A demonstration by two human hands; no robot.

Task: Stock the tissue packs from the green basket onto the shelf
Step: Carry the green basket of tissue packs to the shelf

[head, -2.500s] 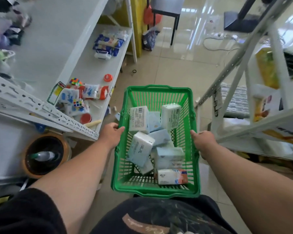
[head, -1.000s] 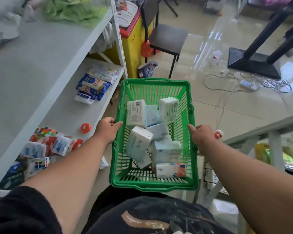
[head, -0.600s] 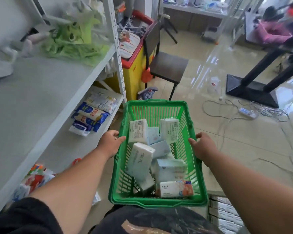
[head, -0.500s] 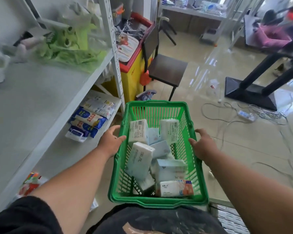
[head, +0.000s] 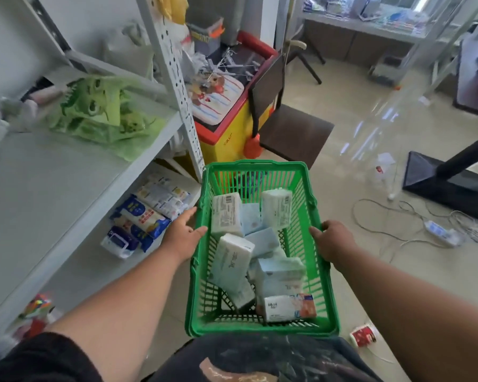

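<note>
Nearest thing is the green slotted plastic basket [head: 260, 328], carried at waist height w/ one hand per long side, prob to keep it level. Right hand [head: 332, 242] is clenched over the right rim. Left hand [head: 183, 236] looks looser: thumb hooked on the left rim, fingers fanned out toward the shelving, so more steadying than gripping imo.

The white and pale-blue wrapped tissue packs [head: 233, 260] are all in the basket, jumbled in a pile, none stocked yet.

Just left is the white metal shelf unit [head: 75, 186]. Lower tier already has blue-and-white packaged goods [head: 145, 216], so that's likely the spot. Upper tier holds a crumpled green plastic bag [head: 105, 117]. Further back, a dark chair [head: 295, 133] on the floor.
</note>
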